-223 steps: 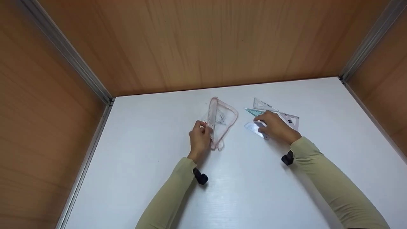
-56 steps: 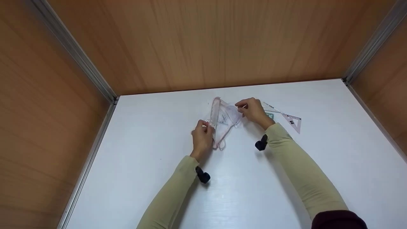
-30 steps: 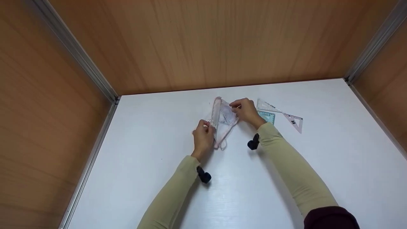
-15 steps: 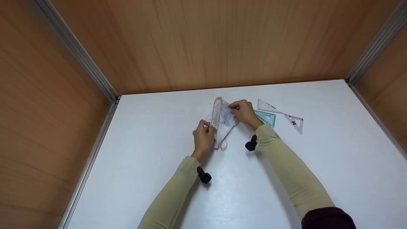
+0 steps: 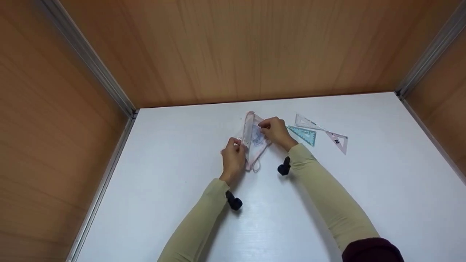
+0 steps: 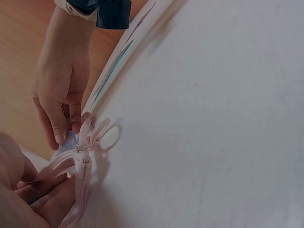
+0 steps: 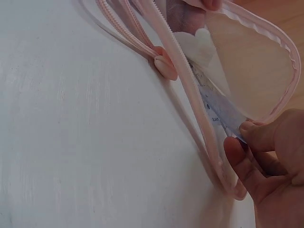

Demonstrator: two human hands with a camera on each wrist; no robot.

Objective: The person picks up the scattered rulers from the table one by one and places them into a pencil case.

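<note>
Your left hand [image 5: 233, 157] grips the near rim of the clear pouch [image 5: 253, 140] with pink zip edging, fingers curled round the edge and propping it open; the pouch stands on the white table [image 5: 182, 203] a little past the centre, toward twelve o'clock from you. Your right hand [image 5: 275, 131] sits at about two o'clock from the left one, thumb and fingers pinching a clear bluish ruler [image 7: 223, 111] whose far end is inside the pouch mouth. In the right wrist view the ruler slants down between the two zip edges, with your fingertips [image 7: 236, 148] closed on its outer end, just beside the pink rim. The round pink zip pull [image 7: 165, 65] lies on the table against the pouch's edge.

At three o'clock from the pouch, near your right hand but apart from it, lie a teal set square [image 5: 304, 134], a clear set square [image 5: 305, 121] just behind it, and a pinkish one [image 5: 338, 140] farther right. Wood panels [image 5: 233, 51] wall the table on three sides.
</note>
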